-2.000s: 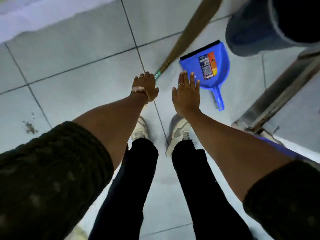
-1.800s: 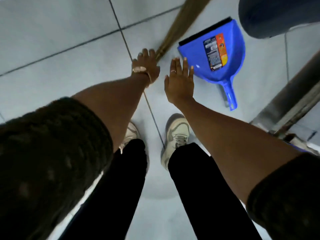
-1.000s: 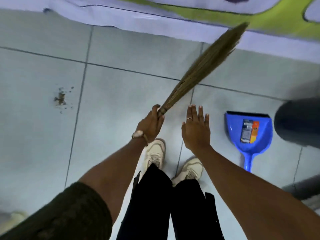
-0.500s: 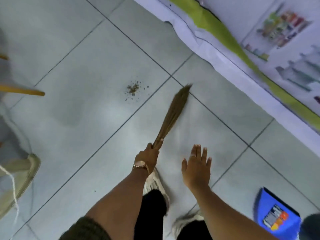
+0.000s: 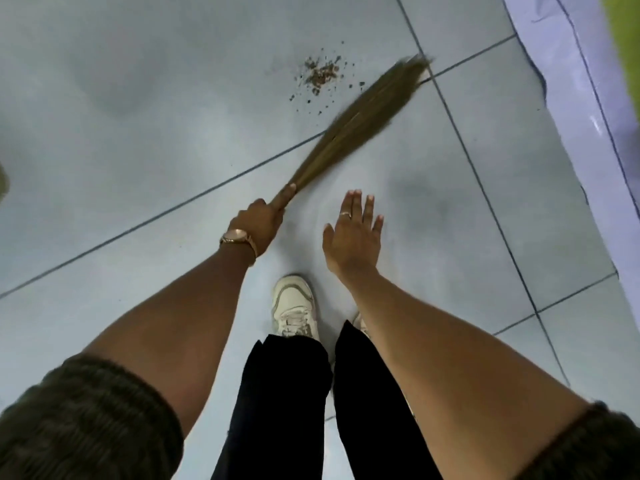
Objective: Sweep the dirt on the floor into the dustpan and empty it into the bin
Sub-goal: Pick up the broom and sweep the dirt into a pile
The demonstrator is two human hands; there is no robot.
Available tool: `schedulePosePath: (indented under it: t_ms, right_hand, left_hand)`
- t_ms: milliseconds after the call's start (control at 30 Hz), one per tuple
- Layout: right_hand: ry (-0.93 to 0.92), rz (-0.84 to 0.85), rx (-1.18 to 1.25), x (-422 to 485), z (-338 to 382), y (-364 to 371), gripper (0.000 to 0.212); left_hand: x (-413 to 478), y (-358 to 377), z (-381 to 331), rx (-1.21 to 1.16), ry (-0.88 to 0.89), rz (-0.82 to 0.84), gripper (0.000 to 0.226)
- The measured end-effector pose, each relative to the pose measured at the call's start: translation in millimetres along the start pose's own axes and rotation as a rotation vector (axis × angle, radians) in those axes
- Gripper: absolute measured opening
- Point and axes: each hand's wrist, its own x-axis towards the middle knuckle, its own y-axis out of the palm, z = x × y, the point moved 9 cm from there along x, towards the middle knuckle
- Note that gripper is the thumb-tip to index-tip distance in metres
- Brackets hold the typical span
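Observation:
My left hand (image 5: 254, 225), with a watch on the wrist, is closed around the narrow end of a straw hand broom (image 5: 360, 121). The broom's bristles fan out up and to the right, their tips just right of a small pile of brown dirt (image 5: 320, 75) on the grey tiled floor. My right hand (image 5: 353, 237) hovers beside the left one with fingers spread and nothing in it. The dustpan and the bin are out of view.
A pale violet and green sheet or banner (image 5: 581, 109) lies along the right edge of the floor. My white shoes (image 5: 294, 306) and dark trousers stand at the bottom centre. Grey tiles (image 5: 138, 98) stretch to the left.
I lifted the broom off the floor beside the dustpan and turned left; the dustpan and bin left the view. The dirt pile is now closer, with the bristles beside it.

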Motion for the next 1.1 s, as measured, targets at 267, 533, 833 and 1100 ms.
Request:
schedulePosePath:
  t_ms: [267,533,833,1100]
  right_hand:
    - [-0.068,0.031,-0.072,15.9,27.1,-0.1,0.067]
    - [-0.125,0.025,-0.090,10.3,49.9,-29.9,0.067]
    - [-0.153,0.002,-0.081,35.0,53.6,-26.8,0.069]
    - [-0.155,-0.013,-0.135,67.3,38.3,16.2,0.070]
  left_hand:
    - [19.3,-19.9,21.6,-0.137,-0.013,-0.121,0.053]
    - [-9.4,-77.2,24.9,-0.297,0.019,-0.251,0.052]
    - [-47.5,-65.0,117.8,-0.472,-0.326,-0.461,0.049]
    - [-8.2,3.9,138.8,-0.422,-0.537,-0.419,0.046]
